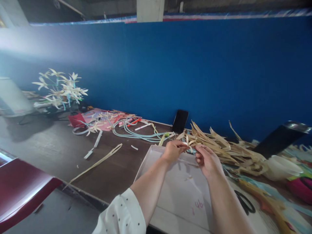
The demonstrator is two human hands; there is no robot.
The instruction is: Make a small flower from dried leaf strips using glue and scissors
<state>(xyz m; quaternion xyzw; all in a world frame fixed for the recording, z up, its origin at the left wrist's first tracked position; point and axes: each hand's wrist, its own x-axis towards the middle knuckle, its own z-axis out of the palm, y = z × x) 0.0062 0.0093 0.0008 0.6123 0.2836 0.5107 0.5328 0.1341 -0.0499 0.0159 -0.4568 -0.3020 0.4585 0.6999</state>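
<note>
Between my two hands is a small pale flower (189, 141) with narrow pointed petals, made of what looks like dried husk. My left hand (175, 150) pinches it from the left, a bit of white showing at the fingertips. From the right, my right hand (206, 157) is closed with thumb and fingers on one of its petals. Both hands are held above the far edge of a shallow white box lid (180, 195), which has pink marks near its lower right. The flower's underside and stem are mostly hidden by my fingers.
Dried husks (219, 146) lie piled at right, beside a white cup (282, 167), a dark flask (280, 139) and black scissors handles (245, 201). A phone (180, 121) leans on the blue partition (219, 65). Pale-blue stems (136, 136) and finished flowers (63, 87) are leftward.
</note>
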